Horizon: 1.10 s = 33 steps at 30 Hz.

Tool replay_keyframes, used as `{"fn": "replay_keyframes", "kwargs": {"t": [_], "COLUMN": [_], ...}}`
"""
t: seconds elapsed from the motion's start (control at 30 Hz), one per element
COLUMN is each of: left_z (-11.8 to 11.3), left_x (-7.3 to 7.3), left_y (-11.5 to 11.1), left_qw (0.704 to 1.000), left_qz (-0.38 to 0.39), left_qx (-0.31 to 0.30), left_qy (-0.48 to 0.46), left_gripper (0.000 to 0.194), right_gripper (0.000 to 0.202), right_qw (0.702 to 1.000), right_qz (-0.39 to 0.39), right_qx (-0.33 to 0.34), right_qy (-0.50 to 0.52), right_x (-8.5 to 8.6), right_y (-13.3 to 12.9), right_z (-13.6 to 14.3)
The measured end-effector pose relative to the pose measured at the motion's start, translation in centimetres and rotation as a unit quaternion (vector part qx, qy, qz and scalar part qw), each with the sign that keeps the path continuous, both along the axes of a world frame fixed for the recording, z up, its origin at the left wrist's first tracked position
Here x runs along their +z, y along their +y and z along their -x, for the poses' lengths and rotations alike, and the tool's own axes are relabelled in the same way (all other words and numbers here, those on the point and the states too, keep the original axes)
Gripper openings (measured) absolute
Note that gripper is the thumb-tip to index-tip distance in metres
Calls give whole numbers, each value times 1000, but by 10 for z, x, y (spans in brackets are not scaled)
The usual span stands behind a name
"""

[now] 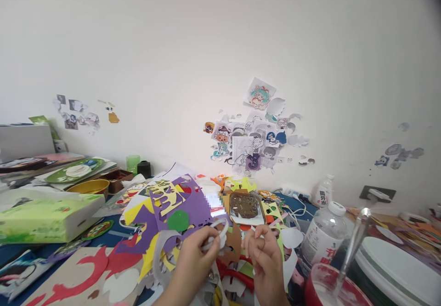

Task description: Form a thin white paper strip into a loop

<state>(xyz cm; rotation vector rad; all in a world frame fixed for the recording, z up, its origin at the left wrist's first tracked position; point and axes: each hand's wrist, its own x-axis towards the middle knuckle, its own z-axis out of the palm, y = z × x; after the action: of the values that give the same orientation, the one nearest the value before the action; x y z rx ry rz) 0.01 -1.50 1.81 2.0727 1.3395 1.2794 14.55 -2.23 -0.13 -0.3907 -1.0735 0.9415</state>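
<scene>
The left hand [201,251] reaches in over the cluttered blue tabletop [117,223], thumb and fingertips pinching a paper strip [226,227]. The right hand [265,253] hovers just beside it, fingers curled; I can't tell whether it grips anything. Paper scraps, a purple sheet [197,204] among them, lie heaped below, before a white wall [155,44] bearing drawings [253,145]. The strip looks pale, narrow and curved.

2 hands [201,249] [264,253], 2 plstc btls [324,237] [323,192], 1 red bowl [311,290]
</scene>
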Motion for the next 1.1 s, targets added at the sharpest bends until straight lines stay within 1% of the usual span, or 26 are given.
{"fn": "replay_keyframes", "kwargs": {"t": [0.03, 0.13, 0.2, 0.27, 0.3, 0.37, 0.43, 0.47, 0.57, 0.63, 0.77, 0.83, 0.9, 0.97, 1.1], "left_z": [1, -1, -7, -11, -12, -11, -9, -7, -6, -6, -10, -12, -13, -13, -13], "left_x": [0, -4, -11, -16, -17, -17, -15, -14, -12, -13, -13, -12, -10, -9, -10], "left_y": [1, 2, 1, 0, 0, 2, 5, 7, 10, 11, 9, 7, 7, 6, 8], "left_qw": [1000, 994, 985, 982, 985, 992, 995, 991, 961, 941, 915, 901, 891, 890, 903], "left_qz": [0, -24, -35, -21, -8, 17, 55, 83, 156, 173, 205, 228, 244, 249, 250], "left_qx": [6, -30, -48, -72, -84, -95, -83, -81, -113, -141, -167, -178, -181, -175, -156], "left_qy": [8, 101, 161, 172, 153, 82, -11, -60, -197, -254, -304, -324, -336, -338, -313], "left_gripper": [20, 18, 15, 17, 19, 23, 21, 19, 19, 24, 38, 44, 46, 47, 52], "right_gripper": [11, 12, 14, 19, 22, 27, 31, 33, 39, 42, 49, 52, 53, 52, 47], "right_qw": [1000, 999, 997, 995, 993, 990, 987, 985, 982, 981, 978, 976, 974, 973, 969], "right_qz": [2, 31, 58, 80, 91, 115, 141, 154, 178, 184, 201, 210, 216, 217, 201], "right_qx": [2, 7, -14, -42, -52, -59, -52, -37, 17, 24, -3, -6, -7, -20, -65], "right_qy": [-6, -33, -42, -47, -48, -49, -56, -61, -68, -61, -55, -63, -68, -75, -131], "right_x": [1, 2, 1, 0, 0, 0, 1, 2, 0, -2, -7, -7, -6, -5, -5], "right_y": [1, 4, 7, 10, 12, 13, 12, 11, 9, 8, 9, 10, 10, 9, 7], "right_z": [-1, -5, -7, -8, -8, -6, -3, 0, 7, 11, 13, 11, 11, 11, 12]}}
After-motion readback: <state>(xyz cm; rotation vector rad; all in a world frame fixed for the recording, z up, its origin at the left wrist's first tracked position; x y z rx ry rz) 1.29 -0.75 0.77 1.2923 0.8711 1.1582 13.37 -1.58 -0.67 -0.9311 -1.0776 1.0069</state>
